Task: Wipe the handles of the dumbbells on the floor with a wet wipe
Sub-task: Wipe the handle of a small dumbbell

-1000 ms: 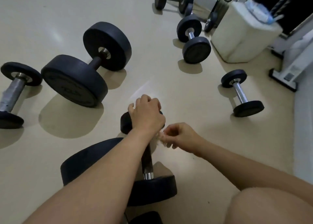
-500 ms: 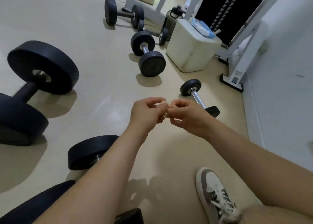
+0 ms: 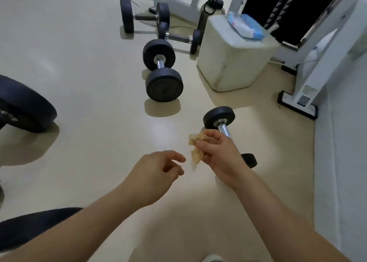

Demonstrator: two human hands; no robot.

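While my right grip [image 3: 220, 154] pinches the crumpled wet wipe [image 3: 195, 149] just right of centre and my left grip [image 3: 158, 174] hangs loose and empty, I should open that wipe out and wrap it round the chrome handle [image 3: 224, 129] of the small dumbbell [image 3: 218, 115] just behind

Counted: six dumbbells [image 3: 162, 71], two cut off at 8 and 9 o'clock; one wet wipe [image 3: 196, 156]; one wipe pack [image 3: 244, 26]; one bottle [image 3: 210, 9].

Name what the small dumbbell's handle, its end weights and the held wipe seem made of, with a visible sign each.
Handle: bright metal, probably chromed steel; it glints. End weights: matte black, likely rubber-coated; no shine. Wipe, pinched in the right hand: thin, soft nonwoven or paper; it crumples and hangs limp.
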